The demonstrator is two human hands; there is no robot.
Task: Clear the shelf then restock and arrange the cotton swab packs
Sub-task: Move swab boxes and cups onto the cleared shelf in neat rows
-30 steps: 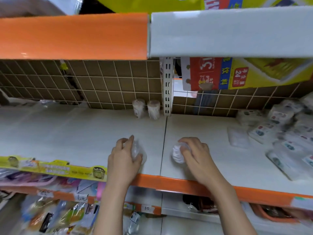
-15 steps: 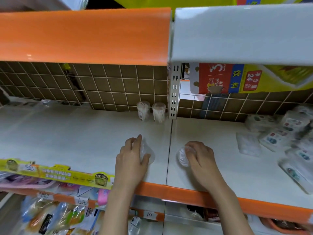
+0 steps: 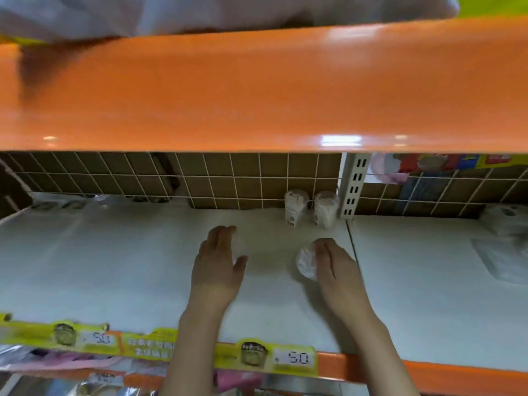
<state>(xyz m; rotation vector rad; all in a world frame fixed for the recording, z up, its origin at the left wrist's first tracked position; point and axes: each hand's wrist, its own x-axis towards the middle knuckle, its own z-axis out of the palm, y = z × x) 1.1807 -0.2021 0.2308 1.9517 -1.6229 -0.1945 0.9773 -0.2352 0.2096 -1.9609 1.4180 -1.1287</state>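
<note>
Right hand (image 3: 333,270) curls its fingers round a clear cotton swab pack (image 3: 305,262) low over the white shelf (image 3: 120,267). Left hand (image 3: 218,267) cups something blurred; its grip is unclear. Two packs (image 3: 310,208) stand upright against the back grid (image 3: 228,178).

1. both hands reach over the white shelf board (image 3: 114,267).
2. the left hand (image 3: 218,262) has its fingers extended; a clear pack under it is too blurred to tell.
3. the right hand (image 3: 333,262) curls round a clear round cotton swab pack (image 3: 305,262).
4. two upright clear cylindrical swab tubs (image 3: 295,206) stand side by side at the brown wire-grid back panel (image 3: 228,181).
5. yellow price strips (image 3: 285,358) line the orange shelf edge (image 3: 428,370).
</note>
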